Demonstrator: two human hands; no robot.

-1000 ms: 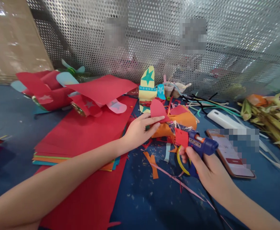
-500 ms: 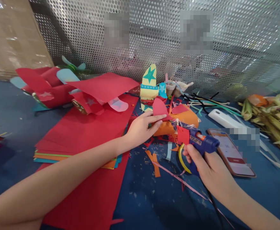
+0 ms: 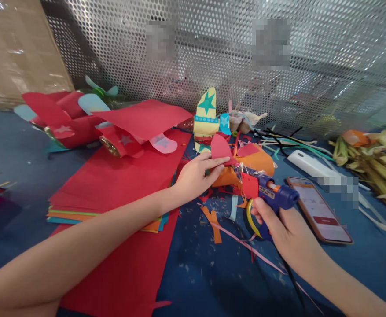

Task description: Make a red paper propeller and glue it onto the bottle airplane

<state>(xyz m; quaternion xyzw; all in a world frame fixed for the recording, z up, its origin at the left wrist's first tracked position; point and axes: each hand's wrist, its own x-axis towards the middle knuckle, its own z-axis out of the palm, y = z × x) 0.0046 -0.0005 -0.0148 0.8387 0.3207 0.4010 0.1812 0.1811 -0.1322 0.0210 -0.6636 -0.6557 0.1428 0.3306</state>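
Between the fingers and thumb of my left hand (image 3: pixel 197 176) is a rounded piece of red paper (image 3: pixel 219 147), standing up like a fin. My right hand (image 3: pixel 288 229) grips a dark blue hot glue gun (image 3: pixel 275 193) with an orange glue stick in its back and a red patch on its side. Its nozzle end points left at the lower edge of the red piece; whether they touch, I cannot tell. Just behind lies an orange paper tube (image 3: pixel 260 160), partly covered by the gun and my fingers.
Red paper sheets (image 3: pixel 113 180) lie over coloured ones on the left, with red paper planes (image 3: pixel 80 127) behind. A yellow paper model (image 3: pixel 206 119) stands at the back. Right are a phone (image 3: pixel 321 211), a white bar-shaped object (image 3: pixel 311 165) and dry husks (image 3: pixel 377 167). A yellow tape roll (image 3: pixel 252 220) sits beside the gun.
The glue gun and my right hand have shifted slightly left, closer to the red paper piece. My left hand has stayed almost still.
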